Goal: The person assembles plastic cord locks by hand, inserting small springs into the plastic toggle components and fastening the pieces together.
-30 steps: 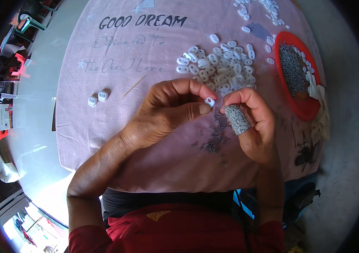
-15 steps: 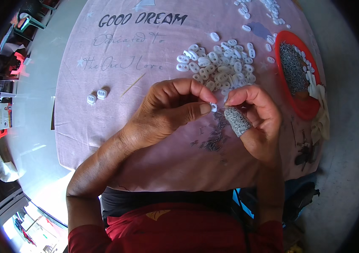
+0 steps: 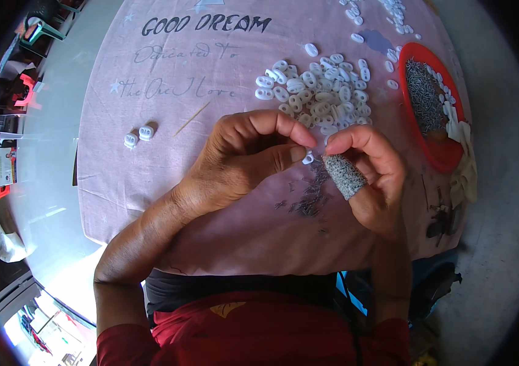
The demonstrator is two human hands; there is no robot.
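Between the thumb and forefinger of my left hand (image 3: 241, 158) is a small white plastic piece with holes (image 3: 308, 158). Just to its right, my right hand (image 3: 372, 165) has its thumb and forefinger tips close together. Whatever they pinch is too small to make out. A speckled grey sleeve (image 3: 345, 177) covers the right thumb. Below the fingertips, small dark metal pieces (image 3: 308, 204) lie scattered on the pink cloth (image 3: 241, 244). Beyond my hands spreads a heap of white oval two-holed pieces (image 3: 326, 91).
Two white pieces (image 3: 138, 136) and a thin wooden stick (image 3: 191, 119) lie at left. A red tray (image 3: 441, 161) at right holds many small metal pieces (image 3: 424, 91); pale gloves (image 3: 462, 146) hang over its edge. More white pieces (image 3: 393, 15) lie at the far right.
The white piece in my left hand has turned a little and sits slightly lower, its holes now more visible. My two hands have otherwise barely moved.
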